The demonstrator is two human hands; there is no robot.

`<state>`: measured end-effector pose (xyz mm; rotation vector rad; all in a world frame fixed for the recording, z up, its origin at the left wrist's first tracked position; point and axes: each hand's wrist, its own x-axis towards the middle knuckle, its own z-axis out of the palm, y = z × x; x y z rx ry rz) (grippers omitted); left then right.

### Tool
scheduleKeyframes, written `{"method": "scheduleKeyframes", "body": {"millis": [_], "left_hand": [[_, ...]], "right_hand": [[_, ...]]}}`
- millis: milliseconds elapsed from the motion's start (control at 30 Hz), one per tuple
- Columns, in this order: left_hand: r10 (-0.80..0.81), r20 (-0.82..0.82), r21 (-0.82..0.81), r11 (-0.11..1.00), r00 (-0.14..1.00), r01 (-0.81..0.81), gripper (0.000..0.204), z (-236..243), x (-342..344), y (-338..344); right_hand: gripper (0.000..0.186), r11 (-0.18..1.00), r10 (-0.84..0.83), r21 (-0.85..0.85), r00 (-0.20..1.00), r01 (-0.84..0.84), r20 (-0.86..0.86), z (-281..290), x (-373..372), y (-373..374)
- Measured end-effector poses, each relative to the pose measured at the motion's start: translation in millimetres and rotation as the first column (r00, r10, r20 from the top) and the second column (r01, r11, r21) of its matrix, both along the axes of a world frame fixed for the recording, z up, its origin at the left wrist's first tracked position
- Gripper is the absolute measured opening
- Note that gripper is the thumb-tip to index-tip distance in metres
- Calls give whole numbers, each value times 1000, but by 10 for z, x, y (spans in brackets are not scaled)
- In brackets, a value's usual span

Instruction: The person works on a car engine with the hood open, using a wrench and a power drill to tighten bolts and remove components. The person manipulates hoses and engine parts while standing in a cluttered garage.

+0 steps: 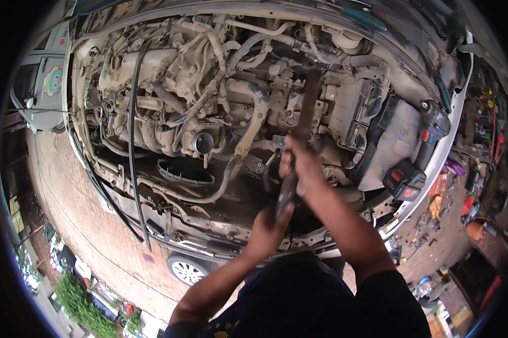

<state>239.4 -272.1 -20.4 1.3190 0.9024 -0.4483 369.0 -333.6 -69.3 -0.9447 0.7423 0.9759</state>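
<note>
Both my hands are wrapped round a long, rusty brown metal bar (307,110) that slants over the engine bay. My left hand (268,231) grips its near end, close to the front edge of the car. Farther up the bar, my right hand (303,166) is closed round it. The bar's far end reaches in among dusty engine parts right of the middle; whether its tip touches any of them I cannot tell. A thick curved hose (258,110) runs just left of the bar. Left of that, an open round pipe mouth (202,143) faces up.
A grey power tool (435,123) and a black-and-red battery pack (403,181) lie along the right side. A thin black rod (134,124) crosses the bay at left. Teal-handled tools rest at the rim (365,19). Scattered tools and parts cover the ground at right.
</note>
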Motion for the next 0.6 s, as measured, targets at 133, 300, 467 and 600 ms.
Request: {"method": "scheduleKeyframes", "body": {"millis": [133, 300, 467, 600], "left_hand": [[-70, 111, 104, 993, 991, 58, 43, -54, 498, 48], [-11, 288, 102, 995, 958, -20, 42, -50, 257, 76], [-160, 205, 72, 986, 966, 148, 44, 85, 468, 156], [322, 15, -504, 820, 947, -271, 35, 56, 434, 192]], "right_hand": [[20, 998, -56, 28, 996, 54, 71, -252, 702, -18], [24, 994, -100, 47, 992, 97, 72, -186, 595, 61], [25, 977, -96, 191, 995, 94, 1, -134, 824, -47], [27, 998, -61, -15, 990, 64, 130, -63, 733, 140]]}}
